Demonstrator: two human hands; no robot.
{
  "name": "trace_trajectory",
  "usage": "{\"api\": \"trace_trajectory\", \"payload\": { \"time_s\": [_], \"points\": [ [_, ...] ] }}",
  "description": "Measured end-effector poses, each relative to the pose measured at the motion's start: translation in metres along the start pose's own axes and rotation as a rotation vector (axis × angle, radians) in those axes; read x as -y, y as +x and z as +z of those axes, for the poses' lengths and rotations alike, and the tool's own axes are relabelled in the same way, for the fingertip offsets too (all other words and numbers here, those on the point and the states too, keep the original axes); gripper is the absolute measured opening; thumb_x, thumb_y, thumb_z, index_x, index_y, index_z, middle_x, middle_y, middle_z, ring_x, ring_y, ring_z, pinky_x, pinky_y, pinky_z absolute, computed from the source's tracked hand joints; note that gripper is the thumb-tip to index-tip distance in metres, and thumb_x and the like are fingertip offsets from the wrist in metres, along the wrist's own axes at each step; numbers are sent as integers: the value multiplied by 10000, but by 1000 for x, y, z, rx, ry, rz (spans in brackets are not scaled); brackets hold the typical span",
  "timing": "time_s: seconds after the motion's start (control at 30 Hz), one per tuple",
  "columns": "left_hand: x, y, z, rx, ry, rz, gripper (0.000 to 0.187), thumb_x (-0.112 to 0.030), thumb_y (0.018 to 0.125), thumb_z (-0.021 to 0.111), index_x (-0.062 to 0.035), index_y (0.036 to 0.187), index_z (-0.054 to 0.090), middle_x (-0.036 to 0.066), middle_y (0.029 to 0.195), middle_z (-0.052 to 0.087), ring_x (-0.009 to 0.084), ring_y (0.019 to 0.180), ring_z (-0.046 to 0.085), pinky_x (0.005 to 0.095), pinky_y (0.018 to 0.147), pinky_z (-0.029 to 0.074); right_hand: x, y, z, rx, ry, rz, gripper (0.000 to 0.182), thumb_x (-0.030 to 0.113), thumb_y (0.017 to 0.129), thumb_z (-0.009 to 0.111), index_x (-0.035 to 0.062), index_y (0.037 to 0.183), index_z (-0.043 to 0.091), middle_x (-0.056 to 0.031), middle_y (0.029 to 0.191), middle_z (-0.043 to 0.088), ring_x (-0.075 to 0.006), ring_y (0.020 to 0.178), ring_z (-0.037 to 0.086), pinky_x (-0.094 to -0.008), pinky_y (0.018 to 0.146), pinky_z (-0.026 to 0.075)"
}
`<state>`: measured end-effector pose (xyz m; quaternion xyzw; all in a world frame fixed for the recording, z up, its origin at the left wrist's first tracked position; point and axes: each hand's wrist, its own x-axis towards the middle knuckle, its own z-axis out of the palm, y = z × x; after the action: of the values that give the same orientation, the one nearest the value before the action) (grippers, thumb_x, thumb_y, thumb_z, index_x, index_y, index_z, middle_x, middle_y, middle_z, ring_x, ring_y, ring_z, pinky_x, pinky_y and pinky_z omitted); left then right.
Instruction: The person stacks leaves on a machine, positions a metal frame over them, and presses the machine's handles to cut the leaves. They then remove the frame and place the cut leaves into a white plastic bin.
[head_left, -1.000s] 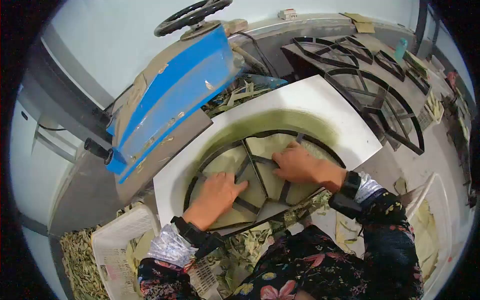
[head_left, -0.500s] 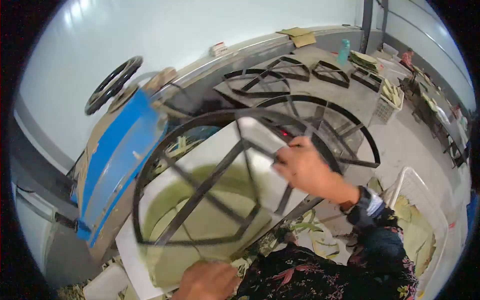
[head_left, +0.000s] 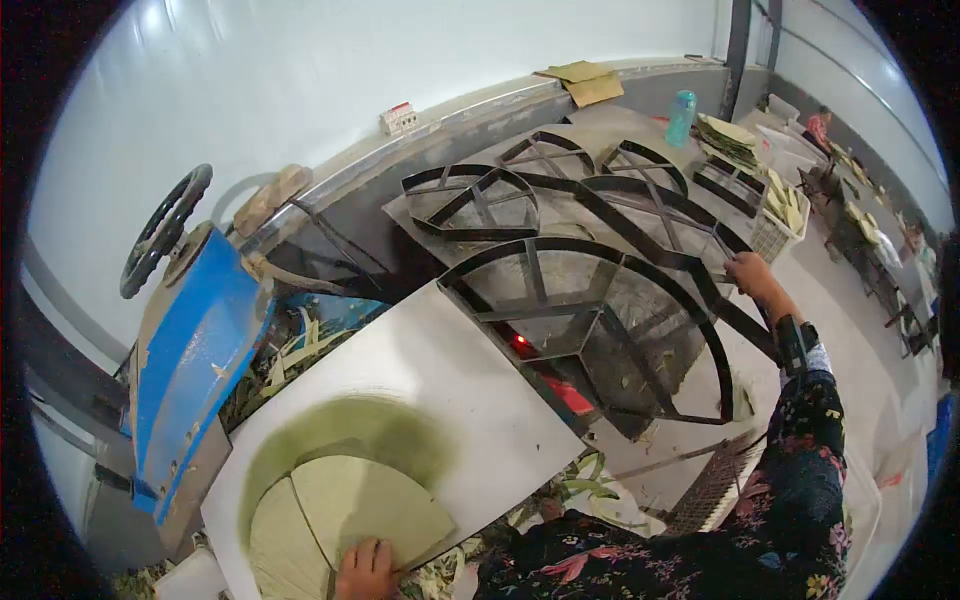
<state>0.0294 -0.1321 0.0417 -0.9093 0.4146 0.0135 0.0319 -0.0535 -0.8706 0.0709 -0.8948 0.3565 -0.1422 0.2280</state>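
My right hand (head_left: 752,275) is stretched out to the right, its fingers closed round the edge of a black metal frame (head_left: 650,240) with straight bars and a curved side. The frame is over the table among similar frames. My left hand (head_left: 367,570) is low at the front edge of a white board (head_left: 470,370). Its bent fingers are on the edge of a pale green cut sheet (head_left: 375,495), rounded at the top and split by a line; the thumb is hidden. A green stain surrounds the sheet on the board.
Another curved black frame (head_left: 620,340) lies beside the board. More frames (head_left: 470,203) are on the table behind, near a turquoise bottle (head_left: 681,118). A blue machine part (head_left: 205,350) with a black handwheel (head_left: 165,230) stands left. A basket of green pieces (head_left: 785,215) is at right.
My right hand has carried the black frame off the board, away and to the right. The green sheet is now uncovered. My left hand has come onto the sheet's edge, and the view has shifted.
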Motion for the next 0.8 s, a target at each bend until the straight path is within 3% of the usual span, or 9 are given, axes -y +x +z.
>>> {"api": "trace_trajectory", "payload": {
  "time_s": [0.1,0.23,0.27,0.33,0.4,0.47,0.57,0.67,0.8],
  "points": [
    [-6,-3,0,-6,102,-18,514,-179,720,632,-53,1199,495,164,1172,517,355,1029,520,451,862,452,-37,23,15,54,-3,124,314,234,814,558,-56,694,558,-116,590,518,-214,458,549,-340,422,434],
    [-25,5,-1,-50,105,-126,434,-116,728,589,-21,1144,510,154,1113,546,324,1014,542,402,849,472,-122,71,45,-130,-735,-698,181,182,770,589,5,756,623,-158,759,609,-333,695,605,-419,607,487],
    [-26,8,4,-146,137,-122,362,-85,728,556,-21,1084,543,137,1060,570,301,995,562,373,823,491,-113,71,45,-54,-309,-269,131,172,743,601,50,767,643,-159,842,613,-349,801,586,-434,681,478],
    [-36,7,3,-145,97,-209,373,-68,724,554,-1,1091,539,158,1088,565,323,1014,549,374,875,467,-156,104,47,24,-398,-135,364,284,818,568,5,1051,590,-178,898,653,-296,778,626,-411,686,468],
    [-32,4,-2,-263,15,-214,351,-50,744,548,-1,1092,537,174,1054,584,324,963,575,392,834,482,-124,122,37,294,-855,-231,201,168,831,552,12,950,593,-163,965,603,-318,901,580,-405,791,437],
    [-23,2,-10,-411,-180,-310,304,-18,782,520,10,1085,533,186,965,607,321,877,603,396,765,486,-153,141,22,114,-909,-158,213,169,839,543,11,974,588,-165,982,603,-314,919,579,-396,803,436],
    [0,-25,-60,-575,-444,-978,244,-19,814,484,25,1050,530,196,885,606,298,783,611,383,685,478,-106,154,28,-153,-817,-183,232,170,849,529,10,1011,579,-169,1009,602,-308,944,577,-382,821,435],
    [32,-52,-76,-1177,-891,-1090,205,-43,832,466,21,1014,538,67,835,611,145,736,574,277,616,454,-38,166,51,-390,-525,-406,253,171,860,516,10,1047,570,-172,1035,602,-302,970,575,-369,840,434],
    [47,-80,-42,-1409,-1416,-1185,225,-25,822,455,21,1021,547,63,877,602,142,779,578,259,658,469,149,70,101,-210,-98,-684,329,155,871,530,0,1161,520,-185,1136,568,-303,1054,547,-357,908,410]
  ]
}}
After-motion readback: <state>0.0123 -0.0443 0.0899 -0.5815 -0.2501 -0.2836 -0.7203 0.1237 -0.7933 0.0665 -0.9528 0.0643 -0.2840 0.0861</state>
